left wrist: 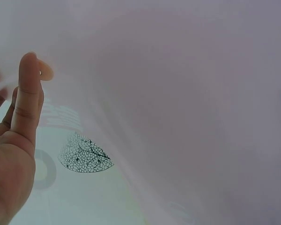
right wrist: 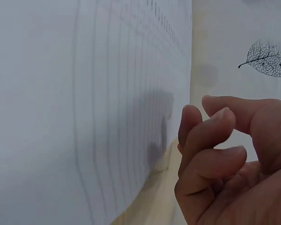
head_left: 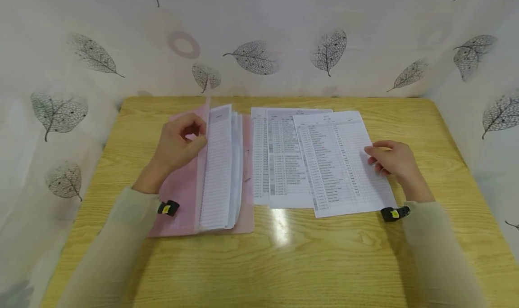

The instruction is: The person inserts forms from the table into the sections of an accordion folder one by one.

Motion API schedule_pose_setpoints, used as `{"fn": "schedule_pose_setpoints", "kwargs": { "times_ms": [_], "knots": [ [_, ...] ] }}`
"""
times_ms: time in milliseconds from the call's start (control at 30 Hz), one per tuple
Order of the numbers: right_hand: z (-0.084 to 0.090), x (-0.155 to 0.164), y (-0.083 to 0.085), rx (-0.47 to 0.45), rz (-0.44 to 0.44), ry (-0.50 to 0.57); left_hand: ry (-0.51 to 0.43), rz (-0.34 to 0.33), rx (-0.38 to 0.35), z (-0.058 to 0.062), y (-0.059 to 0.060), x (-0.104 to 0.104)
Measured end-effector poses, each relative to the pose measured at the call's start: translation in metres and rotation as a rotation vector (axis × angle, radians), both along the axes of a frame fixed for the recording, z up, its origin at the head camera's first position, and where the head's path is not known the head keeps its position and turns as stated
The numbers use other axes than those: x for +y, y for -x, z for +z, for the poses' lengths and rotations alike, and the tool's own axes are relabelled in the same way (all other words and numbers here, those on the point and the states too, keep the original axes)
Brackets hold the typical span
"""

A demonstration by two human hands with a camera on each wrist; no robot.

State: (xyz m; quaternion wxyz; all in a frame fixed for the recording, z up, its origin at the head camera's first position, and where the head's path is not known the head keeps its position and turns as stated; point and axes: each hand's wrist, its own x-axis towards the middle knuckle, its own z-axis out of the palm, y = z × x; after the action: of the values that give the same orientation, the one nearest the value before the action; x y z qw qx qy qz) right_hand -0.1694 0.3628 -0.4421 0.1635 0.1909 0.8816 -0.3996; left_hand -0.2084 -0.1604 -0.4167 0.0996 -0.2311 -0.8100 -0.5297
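At right wrist, fingers (right wrist: 208, 132) beside paper (right wrist: 93, 108), head view adds folder (head_left: 184, 191)

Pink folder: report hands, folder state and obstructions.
Left hand pinching raised flap of pink folder. Right hand loosely curled at printed sheet's right edge. Folder open, papers inside. No obstruction visible.

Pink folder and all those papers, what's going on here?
Someone is handling papers at a wooden table. Their left hand pinches the edge of the pink cover of the folder, lifted partway, with printed pages showing inside. Their right hand is by the right edge of a loose printed sheet; I can't tell if it touches. Two more sheets lie between that one and the folder, overlapping.
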Motion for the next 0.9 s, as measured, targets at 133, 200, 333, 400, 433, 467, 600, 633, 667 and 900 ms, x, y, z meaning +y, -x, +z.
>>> {"fn": "schedule_pose_setpoints", "kwargs": {
  "times_ms": [133,200,333,400,433,467,600,633,667,900],
  "knots": [
    [-0.001,0.011,-0.001,-0.043,-0.003,-0.073,0.007,0.005,-0.009,0.0,-0.001,0.0],
    [-0.002,0.015,-0.001,-0.061,-0.006,-0.096,0.011,0.004,-0.013,0.0,-0.001,0.0],
    [-0.005,0.019,-0.001,-0.058,-0.009,-0.136,0.02,0.006,-0.019,0.0,-0.001,0.0],
    [-0.005,0.02,-0.001,-0.041,0.001,-0.176,0.02,0.007,-0.021,0.0,-0.002,0.0],
    [-0.006,0.02,-0.001,-0.031,0.004,-0.198,0.021,0.008,-0.021,0.001,-0.002,0.0],
    [-0.006,0.02,-0.001,-0.02,0.007,-0.222,0.021,0.008,-0.021,0.001,-0.002,0.001],
    [-0.007,0.018,-0.003,0.015,0.011,-0.275,0.025,0.012,-0.016,0.001,-0.002,0.001],
    [-0.007,0.017,-0.003,0.022,0.008,-0.277,0.025,0.012,-0.016,0.001,-0.002,0.001],
    [-0.007,0.016,-0.004,0.029,0.008,-0.278,0.025,0.013,-0.017,0.001,-0.002,0.001],
    [-0.006,0.009,-0.003,0.049,0.003,-0.259,0.026,0.009,-0.014,0.001,-0.001,0.0]
  ]
}}
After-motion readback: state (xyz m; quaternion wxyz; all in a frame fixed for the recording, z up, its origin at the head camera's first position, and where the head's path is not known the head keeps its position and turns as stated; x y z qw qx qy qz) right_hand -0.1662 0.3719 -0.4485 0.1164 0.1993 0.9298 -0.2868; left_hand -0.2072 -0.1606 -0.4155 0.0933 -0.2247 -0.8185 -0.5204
